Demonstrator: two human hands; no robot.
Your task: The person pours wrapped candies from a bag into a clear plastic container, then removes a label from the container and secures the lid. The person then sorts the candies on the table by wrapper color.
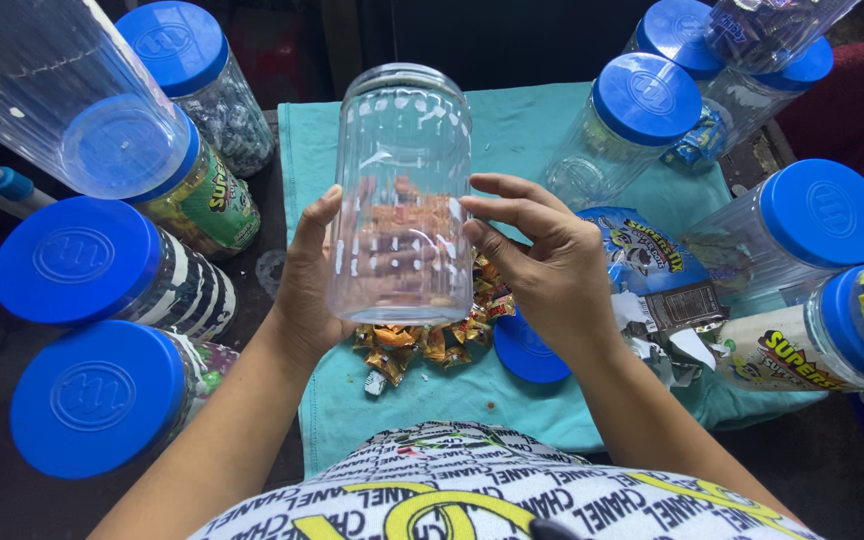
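Step now: The person is holding up an empty clear jar [402,195] with both hands over the green cloth [542,130]. It looks like the jar is being made ready to take the candy.

Left hand: The left hand [304,290] is pressing flat on the jar's left side, fingers curled around behind it and thumb up.

Right hand: The right hand [542,265] is touching the jar's right side with bent fingertips. It is steadying more than squeezing.

Where the jar is: It is sitting in the air in the middle, tipped so its open end is pointing down toward the person.

Under the jar: A heap of small orange and yellow wrapped candies [427,340] is lying on the cloth, just below the jar's mouth.

Lid: A blue lid [530,352] is lying flat on the cloth, partly hiding under the right hand.

Next move, a guess: One hand probably needs to be letting go to pick up candies, so the other must be gripping harder.

Edges: The cloth is ending close to the person's lap, and the candies are sitting near that front edge.

Room to move: Closed jars with blue lids [77,260] are crowding the left side, more jars [822,215] are crowding the right, and a torn bag [652,270] is lying beside the right hand. Only the middle of the cloth is giving free room.
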